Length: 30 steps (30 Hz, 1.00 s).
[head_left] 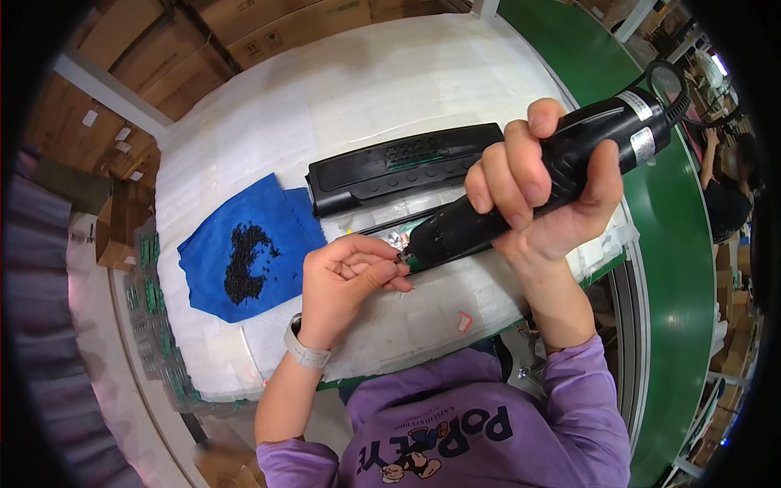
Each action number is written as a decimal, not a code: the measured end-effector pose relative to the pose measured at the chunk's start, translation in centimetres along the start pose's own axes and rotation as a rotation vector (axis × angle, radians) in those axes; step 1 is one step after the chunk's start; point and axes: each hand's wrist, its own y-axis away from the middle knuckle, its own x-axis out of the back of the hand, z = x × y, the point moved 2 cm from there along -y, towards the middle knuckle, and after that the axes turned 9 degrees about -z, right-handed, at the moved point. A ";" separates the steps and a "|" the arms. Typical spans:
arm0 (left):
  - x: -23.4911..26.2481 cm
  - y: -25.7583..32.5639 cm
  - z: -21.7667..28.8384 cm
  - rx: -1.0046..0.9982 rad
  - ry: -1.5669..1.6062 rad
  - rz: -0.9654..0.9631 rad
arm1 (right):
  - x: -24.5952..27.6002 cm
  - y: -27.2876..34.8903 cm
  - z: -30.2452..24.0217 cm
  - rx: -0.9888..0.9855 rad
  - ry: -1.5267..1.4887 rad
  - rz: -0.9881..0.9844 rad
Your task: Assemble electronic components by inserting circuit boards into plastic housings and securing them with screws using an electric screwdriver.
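My right hand [529, 175] is wrapped round a black electric screwdriver [455, 232], its body slanting down to the left. At its tip, thumb and finger of my left hand [346, 272] pinch a tiny dark piece, apparently a screw [401, 256], touching or very near the bit. Partly hidden beneath the tool lies a green circuit board [416, 264] with a dark strip along it. Just beyond it rests a long black plastic housing [382, 175] with a row of round buttons. A heap of small black screws [244, 268] is spread on a blue cloth [211, 244] to the left.
White foam sheeting covers the table [342, 73]. A small red-edged tag [464, 322] lies near its front edge. Stacked green boards [146, 301] stand at the left side. Cardboard boxes [285, 32] line the back. A green belt [679, 325] runs at the right; a person [724, 195] is beyond it.
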 end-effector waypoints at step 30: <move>0.4 0.1 -1.0 -0.327 -0.035 0.266 | -4.3 0.5 4.9 -0.310 0.835 -0.544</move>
